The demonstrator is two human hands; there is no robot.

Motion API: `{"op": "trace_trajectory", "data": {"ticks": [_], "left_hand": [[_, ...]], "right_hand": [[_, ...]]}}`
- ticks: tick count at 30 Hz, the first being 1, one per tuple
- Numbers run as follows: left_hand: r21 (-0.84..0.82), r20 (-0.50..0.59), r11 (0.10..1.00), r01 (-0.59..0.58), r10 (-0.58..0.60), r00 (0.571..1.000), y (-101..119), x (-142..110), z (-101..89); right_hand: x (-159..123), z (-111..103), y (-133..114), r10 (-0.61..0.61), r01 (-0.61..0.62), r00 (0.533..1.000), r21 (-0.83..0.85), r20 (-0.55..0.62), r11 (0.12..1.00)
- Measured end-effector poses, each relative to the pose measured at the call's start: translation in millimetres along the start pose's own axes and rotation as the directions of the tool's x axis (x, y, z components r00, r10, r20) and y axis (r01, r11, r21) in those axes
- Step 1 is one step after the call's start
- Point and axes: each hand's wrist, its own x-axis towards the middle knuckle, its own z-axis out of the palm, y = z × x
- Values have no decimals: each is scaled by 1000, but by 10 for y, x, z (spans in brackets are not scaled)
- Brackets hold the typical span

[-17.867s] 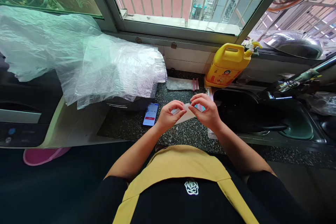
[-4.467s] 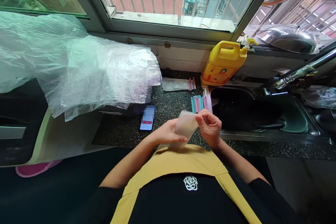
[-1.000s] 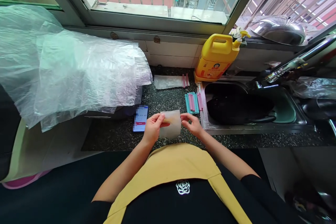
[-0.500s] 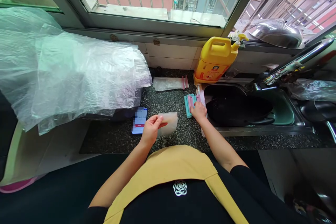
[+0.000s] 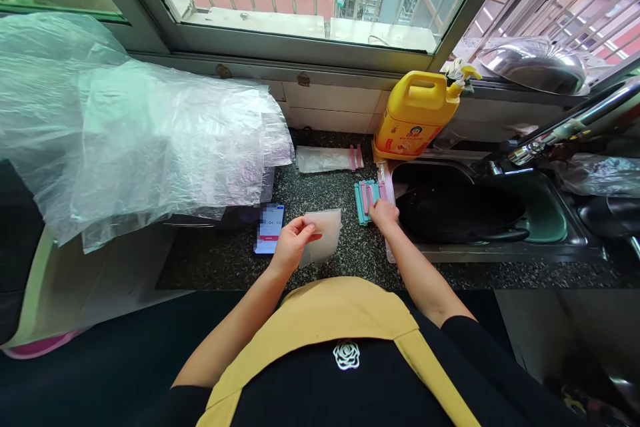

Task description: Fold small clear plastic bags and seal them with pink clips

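The two hands are apart over the dark speckled countertop. The left hand pinches a small translucent plastic pouch between thumb and fingers at its left edge, above the counter's near side; the pouch's free side points toward the right hand. That hand reaches down to a row of teal and pink bag-sealing clips, its fingertips at the near end of the row (whether they grip one of the clips, I cannot tell). The clips lie side by side just left of the sink, in which a black pan sits.

Behind the pouch, near the wall, lies a flat clear packet with two pink clips across its right end. A yellow pump jug stands at the sink's back left corner. Left of the left hand, a lit phone lies face up, part of its screen blurred. Crinkled clear plastic sheeting covers the things farther left.
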Motion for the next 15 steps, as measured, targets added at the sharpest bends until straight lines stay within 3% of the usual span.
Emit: {"op": "trace_trajectory", "data": {"ticks": [4,7,11,15], "left_hand": [[150,-1,988,-32,32,999,28,4,-17],[286,-1,954,-93,98,995,78,2,-4],[392,39,896,-206,208,977,145,51,38],[403,33,880,-252,261,965,210,153,103]], "right_hand": [[13,-8,70,61,-48,996,193,-67,980],[-1,-42,136,45,4,991,371,-122,929],[-119,-147,139,-94,200,975,616,-200,762],[-422,-311,27,-230,328,944,762,-238,559]]}}
